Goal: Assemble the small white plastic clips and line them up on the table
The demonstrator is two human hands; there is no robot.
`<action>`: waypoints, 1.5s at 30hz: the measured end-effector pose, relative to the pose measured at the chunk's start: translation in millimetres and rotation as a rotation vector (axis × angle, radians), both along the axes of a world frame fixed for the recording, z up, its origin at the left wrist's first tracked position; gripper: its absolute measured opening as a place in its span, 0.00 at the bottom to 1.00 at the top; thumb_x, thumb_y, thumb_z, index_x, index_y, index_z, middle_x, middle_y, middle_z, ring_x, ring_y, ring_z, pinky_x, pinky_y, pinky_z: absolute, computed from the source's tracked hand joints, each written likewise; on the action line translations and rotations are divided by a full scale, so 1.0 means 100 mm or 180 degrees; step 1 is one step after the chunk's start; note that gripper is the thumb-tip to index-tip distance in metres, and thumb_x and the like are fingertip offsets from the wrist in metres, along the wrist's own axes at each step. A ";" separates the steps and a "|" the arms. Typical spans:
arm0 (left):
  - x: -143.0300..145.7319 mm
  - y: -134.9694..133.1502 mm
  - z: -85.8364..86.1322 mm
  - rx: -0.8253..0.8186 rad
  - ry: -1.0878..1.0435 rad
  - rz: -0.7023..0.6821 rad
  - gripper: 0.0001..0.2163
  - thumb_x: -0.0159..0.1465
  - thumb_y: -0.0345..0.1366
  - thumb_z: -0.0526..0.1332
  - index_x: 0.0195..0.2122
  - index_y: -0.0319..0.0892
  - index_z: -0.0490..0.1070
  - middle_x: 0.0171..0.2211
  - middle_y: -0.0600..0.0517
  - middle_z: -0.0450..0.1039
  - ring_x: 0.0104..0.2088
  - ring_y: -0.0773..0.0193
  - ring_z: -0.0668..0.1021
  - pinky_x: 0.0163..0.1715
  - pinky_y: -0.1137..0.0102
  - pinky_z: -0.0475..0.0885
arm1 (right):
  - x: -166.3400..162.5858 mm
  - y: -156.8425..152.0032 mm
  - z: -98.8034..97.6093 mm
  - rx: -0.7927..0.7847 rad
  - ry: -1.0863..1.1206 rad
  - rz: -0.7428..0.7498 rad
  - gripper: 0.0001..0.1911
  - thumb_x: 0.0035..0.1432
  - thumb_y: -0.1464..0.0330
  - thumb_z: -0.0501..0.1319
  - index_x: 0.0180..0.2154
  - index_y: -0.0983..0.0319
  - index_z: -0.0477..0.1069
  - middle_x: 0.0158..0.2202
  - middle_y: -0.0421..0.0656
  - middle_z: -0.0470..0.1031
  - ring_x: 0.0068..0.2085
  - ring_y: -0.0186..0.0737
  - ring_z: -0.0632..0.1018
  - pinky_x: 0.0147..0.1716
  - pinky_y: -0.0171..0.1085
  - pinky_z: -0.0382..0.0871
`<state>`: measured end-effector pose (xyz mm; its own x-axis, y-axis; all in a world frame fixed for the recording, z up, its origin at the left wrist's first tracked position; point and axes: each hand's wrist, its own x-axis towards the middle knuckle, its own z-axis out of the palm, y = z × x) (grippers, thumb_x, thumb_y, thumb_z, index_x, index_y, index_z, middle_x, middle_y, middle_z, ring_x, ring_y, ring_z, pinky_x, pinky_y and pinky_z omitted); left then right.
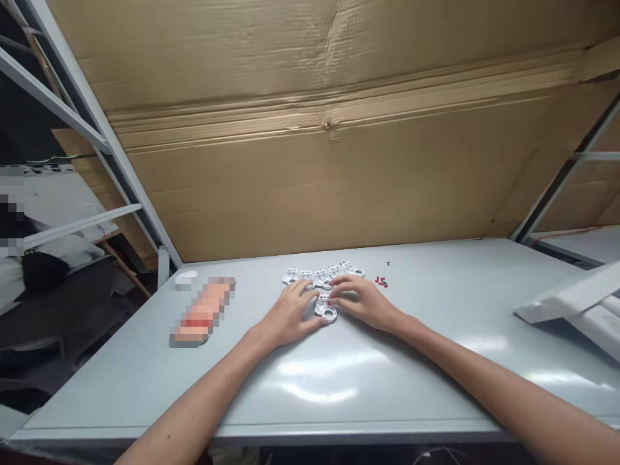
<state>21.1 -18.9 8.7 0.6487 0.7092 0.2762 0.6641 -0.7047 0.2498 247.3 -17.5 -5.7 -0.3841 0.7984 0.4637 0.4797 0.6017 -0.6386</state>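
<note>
A white perforated plastic part (325,309) lies on the pale grey table (300,394), close to the table's far side. My left hand (290,314) and my right hand (361,300) close on it from either side, their fingertips on its edges and upper face. Just behind it, several similar white parts (320,276) lie in a loose, overlapping row. My right fingers also reach close to that row. A few small red pieces (381,281) lie scattered to the right of the row.
A pixelated, blurred object (201,311) and a small white item (186,278) lie on the table's left. White bars (571,303) rest at the right edge. A large cardboard sheet (310,161) stands behind the table, between metal frame rails.
</note>
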 end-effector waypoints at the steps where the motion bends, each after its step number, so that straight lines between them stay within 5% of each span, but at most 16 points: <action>1: 0.01 0.00 0.00 0.0021 -0.0022 0.0008 0.22 0.64 0.49 0.63 0.55 0.44 0.70 0.63 0.41 0.61 0.64 0.46 0.63 0.61 0.53 0.63 | 0.00 0.00 0.00 0.0026 -0.0053 0.0031 0.07 0.60 0.68 0.61 0.34 0.56 0.80 0.48 0.46 0.76 0.48 0.47 0.77 0.50 0.46 0.68; 15: 0.00 0.03 -0.04 0.0125 -0.0063 0.0020 0.20 0.63 0.50 0.64 0.51 0.45 0.71 0.60 0.42 0.65 0.63 0.47 0.65 0.59 0.53 0.65 | 0.03 0.02 -0.02 0.0316 -0.0594 0.0353 0.11 0.62 0.69 0.59 0.37 0.55 0.80 0.49 0.47 0.75 0.46 0.47 0.77 0.46 0.46 0.71; 24: 0.00 0.01 -0.02 0.0114 -0.0057 -0.0111 0.28 0.58 0.52 0.67 0.56 0.43 0.69 0.62 0.39 0.63 0.63 0.44 0.64 0.61 0.50 0.63 | 0.04 -0.09 0.13 0.0193 -0.0653 0.0856 0.14 0.62 0.73 0.57 0.41 0.54 0.80 0.53 0.45 0.76 0.51 0.46 0.76 0.50 0.45 0.69; 31: -0.12 0.04 0.08 0.0291 0.0061 0.0023 0.16 0.59 0.47 0.67 0.43 0.42 0.76 0.60 0.41 0.66 0.65 0.43 0.62 0.62 0.50 0.61 | 0.06 -0.08 0.13 0.0107 -0.0500 0.0666 0.14 0.64 0.67 0.58 0.49 0.53 0.77 0.50 0.45 0.78 0.50 0.48 0.77 0.52 0.47 0.68; 39: -0.61 0.46 0.16 0.0468 -0.0042 0.1125 0.21 0.59 0.42 0.62 0.53 0.41 0.69 0.59 0.42 0.67 0.60 0.46 0.69 0.59 0.55 0.66 | 0.13 -0.04 0.09 0.0175 -0.0913 0.0433 0.11 0.64 0.66 0.57 0.42 0.56 0.78 0.45 0.47 0.78 0.47 0.49 0.77 0.47 0.45 0.70; 45: -0.67 0.59 0.00 0.0032 0.0190 0.1299 0.22 0.65 0.41 0.54 0.59 0.40 0.65 0.59 0.42 0.68 0.60 0.50 0.70 0.59 0.58 0.66 | 0.10 -0.07 0.10 0.0102 -0.0759 0.0437 0.09 0.63 0.64 0.58 0.40 0.55 0.78 0.44 0.46 0.79 0.45 0.48 0.77 0.45 0.44 0.70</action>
